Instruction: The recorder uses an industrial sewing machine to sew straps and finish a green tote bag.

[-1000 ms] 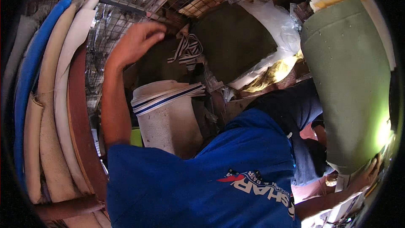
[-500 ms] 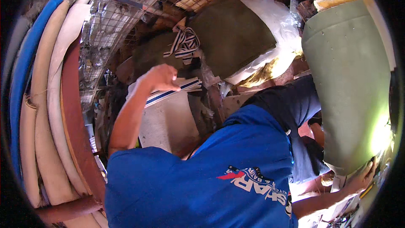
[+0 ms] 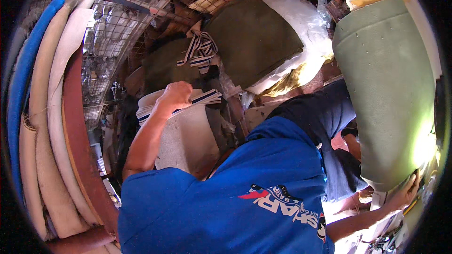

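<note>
My left hand (image 3: pixel 176 95), fingers curled closed, is down on the striped straps (image 3: pixel 203 98) lying across a cream sheet (image 3: pixel 183 136); what is inside the fingers is hidden. A loose tangle of similar striped straps (image 3: pixel 200 49) lies beyond it on dark olive fabric (image 3: pixel 165 61). At the lower right, my right hand (image 3: pixel 406 189) has its fingers curled round the lower edge of a large pale green roll (image 3: pixel 379 94). My blue-shirted body (image 3: pixel 197 211) fills the lower middle.
Blue (image 3: pixel 35 61), tan and cream rolls stand upright at the left beside a red-brown board (image 3: pixel 75 127). Wire mesh (image 3: pixel 122 28) runs along the back. A stack of olive sheets (image 3: pixel 249 37) lies on crumpled white plastic (image 3: pixel 310 28) at the upper middle.
My left hand has come down from above the fabric to the striped straps and its fingers have closed. My right hand stays at the green roll. The view has shifted slightly.
</note>
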`<action>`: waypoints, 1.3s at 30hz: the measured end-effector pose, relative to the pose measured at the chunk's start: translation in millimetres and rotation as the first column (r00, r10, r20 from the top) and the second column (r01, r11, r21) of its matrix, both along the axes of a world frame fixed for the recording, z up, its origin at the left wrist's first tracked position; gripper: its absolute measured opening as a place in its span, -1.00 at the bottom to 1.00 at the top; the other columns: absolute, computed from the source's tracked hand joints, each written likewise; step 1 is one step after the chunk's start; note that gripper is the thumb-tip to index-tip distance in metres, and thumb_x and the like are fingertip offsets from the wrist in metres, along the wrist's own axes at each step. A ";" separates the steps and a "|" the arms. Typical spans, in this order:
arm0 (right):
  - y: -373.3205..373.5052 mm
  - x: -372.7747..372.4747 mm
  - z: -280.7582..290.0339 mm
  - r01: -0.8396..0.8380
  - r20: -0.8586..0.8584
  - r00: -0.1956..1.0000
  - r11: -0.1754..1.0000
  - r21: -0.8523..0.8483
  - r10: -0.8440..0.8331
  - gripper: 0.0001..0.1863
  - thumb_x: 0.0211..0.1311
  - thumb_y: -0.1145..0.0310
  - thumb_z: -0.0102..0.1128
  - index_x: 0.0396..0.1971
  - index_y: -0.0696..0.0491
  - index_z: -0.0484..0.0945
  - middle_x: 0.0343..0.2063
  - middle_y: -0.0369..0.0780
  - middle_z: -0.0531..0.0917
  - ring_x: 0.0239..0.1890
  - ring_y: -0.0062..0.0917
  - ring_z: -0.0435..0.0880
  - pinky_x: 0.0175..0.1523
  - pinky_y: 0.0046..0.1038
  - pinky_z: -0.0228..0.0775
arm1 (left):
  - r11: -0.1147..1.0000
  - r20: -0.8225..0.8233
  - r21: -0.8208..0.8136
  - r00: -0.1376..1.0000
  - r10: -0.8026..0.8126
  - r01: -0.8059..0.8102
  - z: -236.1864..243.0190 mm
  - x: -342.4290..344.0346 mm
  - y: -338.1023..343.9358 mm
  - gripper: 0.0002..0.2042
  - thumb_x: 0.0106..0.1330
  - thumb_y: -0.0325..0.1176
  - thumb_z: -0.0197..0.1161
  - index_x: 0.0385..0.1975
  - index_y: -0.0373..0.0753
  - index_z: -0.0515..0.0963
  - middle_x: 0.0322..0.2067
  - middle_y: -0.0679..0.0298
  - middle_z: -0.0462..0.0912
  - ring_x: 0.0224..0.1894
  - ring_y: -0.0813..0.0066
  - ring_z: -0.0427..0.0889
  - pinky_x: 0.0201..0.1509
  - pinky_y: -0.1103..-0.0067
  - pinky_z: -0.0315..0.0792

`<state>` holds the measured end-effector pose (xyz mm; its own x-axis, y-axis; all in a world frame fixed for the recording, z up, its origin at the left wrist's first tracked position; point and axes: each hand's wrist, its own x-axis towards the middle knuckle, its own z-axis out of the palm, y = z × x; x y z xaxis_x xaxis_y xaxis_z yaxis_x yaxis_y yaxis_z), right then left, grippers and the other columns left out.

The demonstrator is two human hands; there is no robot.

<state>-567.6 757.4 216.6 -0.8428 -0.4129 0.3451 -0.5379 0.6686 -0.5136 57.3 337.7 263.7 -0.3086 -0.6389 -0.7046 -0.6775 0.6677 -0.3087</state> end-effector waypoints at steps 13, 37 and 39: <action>5.9 -7.9 -3.2 -0.025 0.020 0.999 0.999 -0.021 0.025 -0.62 0.45 0.23 0.03 0.10 0.13 0.57 0.08 -0.17 0.63 0.11 -0.42 0.57 0.23 -0.43 0.32 | 0.997 -0.091 -0.044 0.994 0.066 -0.070 8.2 0.4 3.2 -0.65 -0.02 -0.12 0.46 -0.35 -0.26 0.66 -0.30 0.07 0.67 -0.11 0.08 0.66 -0.05 0.31 0.56; -7.9 5.1 8.8 0.036 0.059 0.998 0.999 -0.003 -0.035 -0.67 0.47 0.30 0.00 0.08 0.10 0.59 0.05 -0.17 0.65 0.09 -0.41 0.60 0.20 -0.43 0.37 | 0.643 -0.557 0.714 0.331 0.762 -0.277 136.8 -122.6 -16.5 -0.79 0.40 -0.28 0.19 -0.14 -0.29 0.48 -0.58 0.33 0.58 -0.73 0.78 0.39 -0.72 0.77 0.25; -20.5 23.8 22.7 0.056 -0.184 0.981 0.998 -0.003 -0.056 -0.69 0.46 0.33 0.01 0.06 0.10 0.60 0.02 -0.18 0.66 0.06 -0.42 0.62 0.17 -0.43 0.41 | 0.652 -0.586 0.724 0.297 0.754 -0.227 132.5 -141.3 -11.4 -0.78 0.40 -0.28 0.18 -0.13 -0.29 0.47 -0.58 0.33 0.58 -0.73 0.77 0.40 -0.72 0.77 0.25</action>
<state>-543.8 736.9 239.3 -0.7866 -0.3678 0.4960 -0.5850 0.7010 -0.4079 -84.0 326.4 396.2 -0.6003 -0.5915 -0.5383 -0.6388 -0.0504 0.7677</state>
